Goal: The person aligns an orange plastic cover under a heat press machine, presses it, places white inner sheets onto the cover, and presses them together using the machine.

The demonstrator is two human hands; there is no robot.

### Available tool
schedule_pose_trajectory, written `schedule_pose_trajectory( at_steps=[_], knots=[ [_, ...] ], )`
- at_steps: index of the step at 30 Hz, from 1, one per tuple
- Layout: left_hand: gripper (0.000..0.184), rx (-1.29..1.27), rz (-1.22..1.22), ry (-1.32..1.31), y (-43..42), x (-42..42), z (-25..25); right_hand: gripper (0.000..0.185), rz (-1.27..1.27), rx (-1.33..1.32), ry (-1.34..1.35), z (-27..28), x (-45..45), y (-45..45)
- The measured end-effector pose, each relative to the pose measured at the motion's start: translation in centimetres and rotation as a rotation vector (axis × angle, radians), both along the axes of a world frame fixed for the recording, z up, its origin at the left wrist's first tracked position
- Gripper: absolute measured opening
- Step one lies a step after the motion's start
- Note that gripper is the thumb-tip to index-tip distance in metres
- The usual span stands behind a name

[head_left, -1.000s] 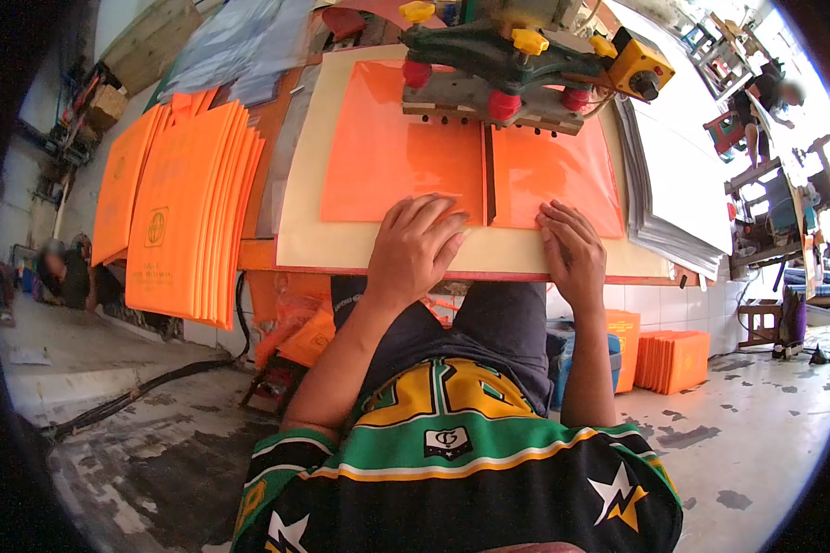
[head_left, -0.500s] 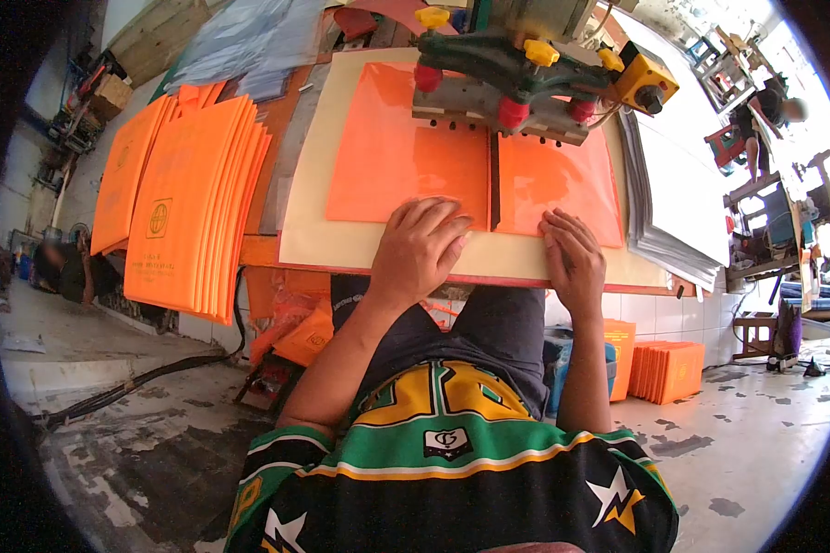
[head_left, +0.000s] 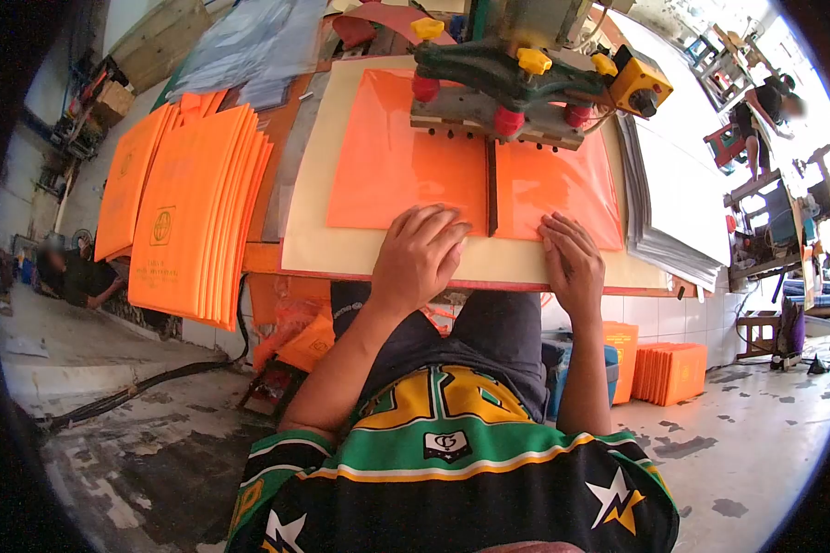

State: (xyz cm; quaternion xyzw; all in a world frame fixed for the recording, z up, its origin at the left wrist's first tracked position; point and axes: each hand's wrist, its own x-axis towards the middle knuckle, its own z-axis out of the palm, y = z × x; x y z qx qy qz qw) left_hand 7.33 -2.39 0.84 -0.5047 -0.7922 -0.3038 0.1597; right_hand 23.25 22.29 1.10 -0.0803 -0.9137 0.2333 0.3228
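Observation:
Two glossy orange panels lie side by side on a cream board, the left panel wider than the right panel. A narrow dark strip runs between them. My left hand rests with fingers stretched over the left panel's near edge, close to the strip. Fingers extended, my right hand touches the near edge of the right panel. Neither hand grips anything. Just beyond my hands, a green press head with yellow and red knobs covers the panels' far part.
Orange printed folders stand at the table's left. Clear plastic sheets lie behind them. To the right is a stack of white sheets. More orange folders sit on the floor. Other people are at far left and far right.
The whole view has shifted slightly, so the table and panels appear a little lower. Both hands remain at the panels' near edges.

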Motion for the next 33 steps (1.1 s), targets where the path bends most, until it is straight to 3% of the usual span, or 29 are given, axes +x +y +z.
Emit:
schedule_pose_trajectory(
  at_steps=[17, 23, 28, 33],
  knots=[
    [0.026, 0.017, 0.032, 0.057, -0.5, 0.5, -0.6, 0.02, -0.003, -0.005, -0.018, 0.3, 0.2, -0.1],
    [0.037, -0.045, 0.03, 0.048, -0.6, 0.2, -1.0, 0.022, -0.002, 0.013, -0.019, 0.1, 0.3, 0.1],
    [0.052, -0.126, 0.146, 0.055, -0.2, 0.4, -1.0, 0.047, -0.025, 0.15, -0.184, 0.5, 0.3, 0.0],
    [0.056, -0.163, 0.15, -0.021, 0.0, 0.2, -1.2, 0.054, -0.037, 0.158, -0.246, 0.6, 0.2, 0.1]
  ],
)
